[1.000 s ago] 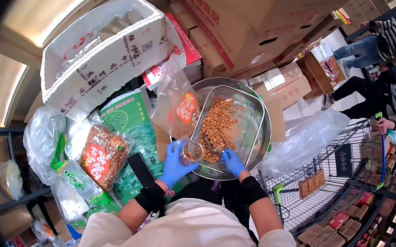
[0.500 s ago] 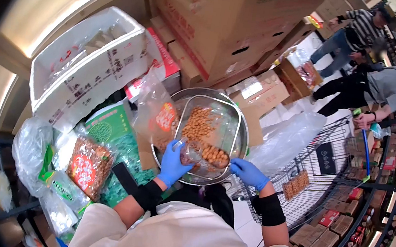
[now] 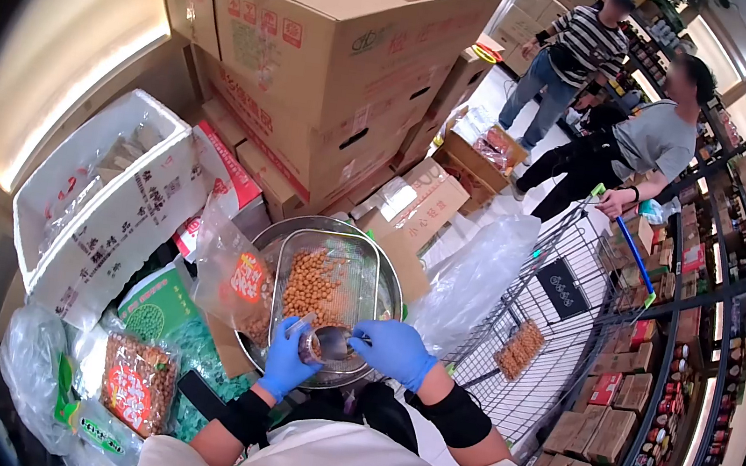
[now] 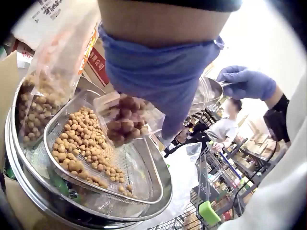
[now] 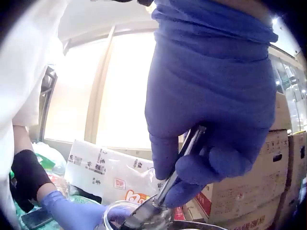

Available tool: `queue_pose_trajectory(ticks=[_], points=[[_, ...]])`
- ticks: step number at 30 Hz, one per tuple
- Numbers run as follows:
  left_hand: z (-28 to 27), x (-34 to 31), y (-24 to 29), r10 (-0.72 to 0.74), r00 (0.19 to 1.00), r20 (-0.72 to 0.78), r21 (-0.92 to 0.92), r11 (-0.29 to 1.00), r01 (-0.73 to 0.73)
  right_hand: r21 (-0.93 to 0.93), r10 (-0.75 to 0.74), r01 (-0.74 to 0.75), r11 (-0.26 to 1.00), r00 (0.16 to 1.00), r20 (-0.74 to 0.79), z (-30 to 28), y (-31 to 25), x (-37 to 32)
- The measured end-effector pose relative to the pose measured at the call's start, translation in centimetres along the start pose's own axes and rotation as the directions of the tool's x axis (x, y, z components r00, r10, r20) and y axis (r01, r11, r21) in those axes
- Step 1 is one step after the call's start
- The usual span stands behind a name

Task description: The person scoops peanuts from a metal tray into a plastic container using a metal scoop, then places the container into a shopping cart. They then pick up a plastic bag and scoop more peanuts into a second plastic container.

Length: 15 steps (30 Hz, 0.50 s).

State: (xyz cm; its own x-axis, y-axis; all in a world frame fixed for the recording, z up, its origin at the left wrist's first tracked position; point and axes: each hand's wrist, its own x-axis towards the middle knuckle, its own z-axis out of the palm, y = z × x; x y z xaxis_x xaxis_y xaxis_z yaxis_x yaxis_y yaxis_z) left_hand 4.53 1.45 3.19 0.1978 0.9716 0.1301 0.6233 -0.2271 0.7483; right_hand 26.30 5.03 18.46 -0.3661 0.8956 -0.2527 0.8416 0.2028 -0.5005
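My gloved left hand [image 3: 288, 360] grips a clear plastic jar [image 4: 125, 120] holding round brown nuts, over the near side of the metal basin [image 3: 398, 300]. The gloved right hand [image 3: 397, 353] pinches the handle of a metal scoop [image 3: 333, 343], whose bowl is at the jar's mouth. From the right wrist view, the scoop's handle [image 5: 178, 176] runs between thumb and fingers down to the jar rim. Inside the basin, a wire mesh tray [image 4: 136, 163] holds loose nuts [image 4: 79, 139]. A clear bag of nuts [image 3: 240, 277] leans at the basin's left.
To the left are a white foam box [image 3: 114, 232], a sealed nut bag [image 3: 138, 383] and a phone [image 3: 201, 393]. Cardboard boxes [image 3: 317, 84] stack behind. A wire cart [image 3: 527, 385] stands right, with a person [image 3: 653, 143] holding its handle and another person [image 3: 570, 56] beyond.
The right hand has moved from beyond the basin's right edge back beside the jar, bringing the scoop from over the tray to the jar mouth. The scoop looks emptier. The head view has shifted.
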Motion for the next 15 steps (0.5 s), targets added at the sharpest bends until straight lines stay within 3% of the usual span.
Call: queue_pose_trajectory(ticks=[5,9,11,13,14,15], points=[[-0.5,-0.1,-0.5,-0.034,0.999,-0.038,-0.068,0.997,0.031,0.08,-0.075,0.081,0.993,0.994,-0.076,-2.0,-0.7,-0.6],[0.0,-1.0,-2.6,-0.056,0.985,-0.161,-0.084,0.996,0.043,0.375,0.011,0.051,0.926,0.987,-0.161,-3.8,0.9,-1.0],[-1.1,-1.0,-2.0,-0.098,0.979,-0.179,-0.049,0.995,0.09,0.462,0.138,-0.048,0.885,0.977,-0.163,-2.7,2.9,-0.6],[-2.1,-1.3,-1.6,-0.124,0.984,-0.131,-0.022,0.992,0.122,0.212,0.028,-0.005,0.977,0.994,-0.104,0.2,7.4,0.8],[-2.5,-1.9,-1.4,-0.155,0.98,-0.122,-0.006,0.988,0.156,0.236,0.021,-0.003,0.972,0.997,-0.074,2.4,9.0,1.3],[-2.8,-1.9,-1.0,-0.2,0.974,-0.109,-0.049,0.979,0.196,0.175,0.101,-0.117,0.978,0.99,0.101,4.4,10.5,2.2]])
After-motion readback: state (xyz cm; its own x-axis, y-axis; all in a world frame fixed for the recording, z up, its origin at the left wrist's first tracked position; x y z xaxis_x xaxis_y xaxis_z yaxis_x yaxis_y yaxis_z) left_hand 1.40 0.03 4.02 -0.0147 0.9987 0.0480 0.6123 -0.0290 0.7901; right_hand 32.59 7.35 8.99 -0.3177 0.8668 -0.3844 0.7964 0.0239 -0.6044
